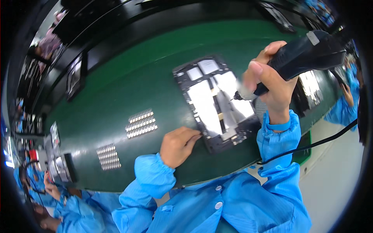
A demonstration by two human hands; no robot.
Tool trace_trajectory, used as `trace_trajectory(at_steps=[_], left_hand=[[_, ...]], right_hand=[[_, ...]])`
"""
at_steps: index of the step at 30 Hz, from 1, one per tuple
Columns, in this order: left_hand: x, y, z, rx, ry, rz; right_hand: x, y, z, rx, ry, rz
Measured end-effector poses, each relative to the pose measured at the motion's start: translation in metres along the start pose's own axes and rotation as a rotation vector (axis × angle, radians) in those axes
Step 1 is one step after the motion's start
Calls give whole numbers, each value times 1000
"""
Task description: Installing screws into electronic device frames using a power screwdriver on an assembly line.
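Note:
My right hand [275,79] is wrapped round a black electric screwdriver [307,56]. Its tip points left and down, over the right part of an opened tablet [211,91]. I cannot tell whether the tip touches it. The tablet lies tilted on the green mat, with white panels, a dark frame and small parts along its edges. At its lower left edge, my left hand [178,145] has thumb and fingers closed on the rim, the fingertips partly hidden.
Left of the tablet lie two groups of small metallic parts in rows [142,123], [108,157] on the green mat [97,108]. A black cable [311,145] crosses by my right sleeve. Another dark device [309,91] sits to the right. Co-workers in blue sit on both sides.

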State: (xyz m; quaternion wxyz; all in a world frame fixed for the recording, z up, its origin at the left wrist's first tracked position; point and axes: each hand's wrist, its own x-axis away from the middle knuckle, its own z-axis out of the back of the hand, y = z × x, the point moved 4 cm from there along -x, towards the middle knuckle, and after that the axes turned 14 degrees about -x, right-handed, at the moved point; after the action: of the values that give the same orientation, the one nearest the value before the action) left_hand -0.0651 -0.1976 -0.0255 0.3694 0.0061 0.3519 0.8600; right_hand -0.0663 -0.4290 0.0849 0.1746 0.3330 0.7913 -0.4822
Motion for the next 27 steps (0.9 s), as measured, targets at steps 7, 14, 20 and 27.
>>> trace_trajectory(at_steps=[7,14,20,27], left_hand=[[0,-25,14,-1,189,45],[1,-33,16,63,216,77],[0,-36,15,132,187,118],[2,-36,15,292,149,295]], right_hand=[[-14,69,-60,77,-60,-212],[-10,102,-68,115,-116,-262],[-11,107,-67,116,-93,-242],[-10,108,-68,76,-83,-237]])
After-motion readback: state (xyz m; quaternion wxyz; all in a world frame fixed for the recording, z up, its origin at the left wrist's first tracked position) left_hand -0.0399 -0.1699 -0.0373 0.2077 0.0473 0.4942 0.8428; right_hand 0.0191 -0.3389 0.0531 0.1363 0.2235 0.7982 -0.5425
